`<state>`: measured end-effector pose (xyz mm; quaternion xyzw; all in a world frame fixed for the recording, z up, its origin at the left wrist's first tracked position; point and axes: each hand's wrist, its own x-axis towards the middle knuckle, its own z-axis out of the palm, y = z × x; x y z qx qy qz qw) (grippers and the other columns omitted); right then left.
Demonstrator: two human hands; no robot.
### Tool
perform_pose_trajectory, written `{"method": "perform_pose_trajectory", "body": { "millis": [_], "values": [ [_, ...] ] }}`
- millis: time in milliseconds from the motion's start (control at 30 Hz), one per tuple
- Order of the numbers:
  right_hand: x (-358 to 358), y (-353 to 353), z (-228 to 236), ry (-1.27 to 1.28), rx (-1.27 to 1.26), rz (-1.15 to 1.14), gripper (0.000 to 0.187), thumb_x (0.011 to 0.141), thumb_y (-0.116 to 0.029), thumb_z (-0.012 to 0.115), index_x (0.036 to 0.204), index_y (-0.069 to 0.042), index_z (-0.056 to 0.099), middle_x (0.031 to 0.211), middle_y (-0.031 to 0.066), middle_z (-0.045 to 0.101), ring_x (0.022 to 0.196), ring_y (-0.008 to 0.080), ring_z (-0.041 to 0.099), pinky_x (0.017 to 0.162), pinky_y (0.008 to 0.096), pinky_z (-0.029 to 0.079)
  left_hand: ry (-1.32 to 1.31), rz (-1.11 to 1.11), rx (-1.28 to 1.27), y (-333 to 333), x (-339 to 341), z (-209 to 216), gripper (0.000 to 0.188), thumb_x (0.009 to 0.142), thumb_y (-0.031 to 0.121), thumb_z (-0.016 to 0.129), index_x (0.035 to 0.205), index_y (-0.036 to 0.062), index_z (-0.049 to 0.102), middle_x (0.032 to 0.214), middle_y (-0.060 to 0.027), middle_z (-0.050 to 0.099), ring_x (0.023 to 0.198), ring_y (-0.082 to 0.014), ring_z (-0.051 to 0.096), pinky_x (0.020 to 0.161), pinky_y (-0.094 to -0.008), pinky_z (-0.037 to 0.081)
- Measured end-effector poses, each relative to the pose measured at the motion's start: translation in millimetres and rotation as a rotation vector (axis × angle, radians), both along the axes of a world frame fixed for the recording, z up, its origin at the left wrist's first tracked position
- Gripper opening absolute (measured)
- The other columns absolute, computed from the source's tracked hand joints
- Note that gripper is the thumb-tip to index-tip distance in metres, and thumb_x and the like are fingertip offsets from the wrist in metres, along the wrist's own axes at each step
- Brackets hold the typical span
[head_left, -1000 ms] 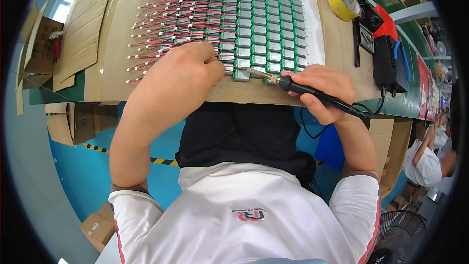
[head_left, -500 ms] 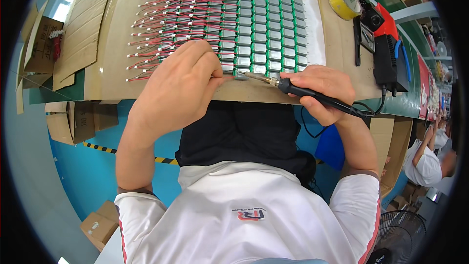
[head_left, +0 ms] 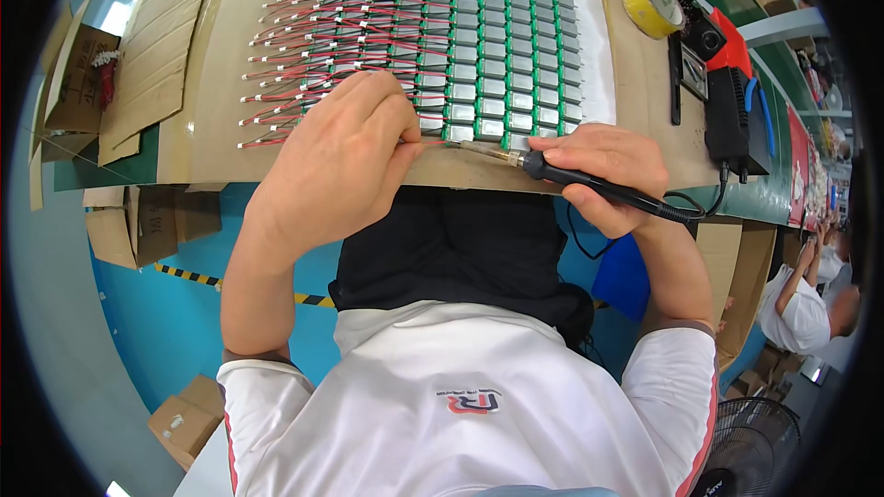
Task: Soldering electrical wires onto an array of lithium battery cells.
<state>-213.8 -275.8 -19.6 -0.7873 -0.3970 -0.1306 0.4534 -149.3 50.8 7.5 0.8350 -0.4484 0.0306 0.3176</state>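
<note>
the right hand (head_left: 603,166) is closed around the black-handled soldering iron (head_left: 589,186), its metal tip at the near row of small green and silver battery cells (head_left: 479,46) on the brown table (head_left: 207,83). the left hand (head_left: 336,161) is closed, pinching thin red wires (head_left: 304,64) there. i judge the hot tip can burn the left fingers, which are just beside it, or touch a neighbour cell if the hand slips.
</note>
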Motion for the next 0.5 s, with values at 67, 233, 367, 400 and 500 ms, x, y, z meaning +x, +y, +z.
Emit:
{"method": "perform_pose_trajectory", "body": {
  "millis": [67, 233, 367, 400, 500],
  "values": [
    [0.0, 0.3, 0.2, 0.001, 0.002, 0.0, 0.033, 0.088, -0.008, 0.08, 0.117, 0.007, 0.077, 0.106, 0.0251, 0.081, 0.083, 0.0357, 0.079, 0.074, 0.04, 0.063, 0.005, 0.002, 0.005, -0.1, -0.5, 0.5, 0.019, 0.089, 0.002, 0.076, 0.093, 0.0019, 0.058, 0.097, -0.0148, 0.059, 0.092, -0.0375, 0.059, 0.082, -0.0469, 0.049],
    [-1.3, 0.6, -0.1, 0.004, 0.007, -0.001, 0.033, 0.088, -0.008, 0.08, 0.117, 0.007, 0.077, 0.106, 0.025, 0.081, 0.084, 0.0357, 0.079, 0.075, 0.0403, 0.063, 0.01, 0.003, 0.005, 0.3, -1.5, 0.5, 0.018, 0.089, 0.001, 0.076, 0.093, 0.0018, 0.058, 0.097, -0.0145, 0.059, 0.092, -0.0373, 0.059, 0.082, -0.0469, 0.049],
    [-2.4, 1.1, -0.5, 0.002, 0.001, -0.009, 0.033, 0.088, -0.008, 0.08, 0.117, 0.007, 0.077, 0.106, 0.0251, 0.081, 0.084, 0.0356, 0.079, 0.075, 0.0404, 0.063, 0.007, 0.005, 0.011, 0.0, -2.4, 0.2, 0.018, 0.089, 0.002, 0.076, 0.093, 0.0017, 0.058, 0.096, -0.0144, 0.059, 0.092, -0.0372, 0.059, 0.082, -0.0467, 0.049],
    [-1.8, 0.9, -0.6, 0.002, 0.0, -0.013, 0.032, 0.088, -0.008, 0.08, 0.117, 0.007, 0.077, 0.106, 0.0251, 0.081, 0.084, 0.0356, 0.079, 0.075, 0.0404, 0.063, 0.007, 0.005, 0.012, -0.3, -1.6, 0.1, 0.018, 0.089, 0.002, 0.076, 0.093, 0.0017, 0.058, 0.096, -0.0144, 0.059, 0.092, -0.0372, 0.059, 0.082, -0.0467, 0.049],
    [-1.1, 0.7, -0.5, 0.002, -0.002, -0.016, 0.032, 0.088, -0.008, 0.08, 0.116, 0.007, 0.078, 0.106, 0.0249, 0.081, 0.085, 0.0358, 0.08, 0.076, 0.0405, 0.063, 0.012, 0.006, 0.015, -0.3, -0.6, -0.9, 0.018, 0.09, 0.002, 0.076, 0.093, 0.0014, 0.058, 0.097, -0.0145, 0.059, 0.092, -0.0372, 0.06, 0.082, -0.0465, 0.049]
  ]
}}
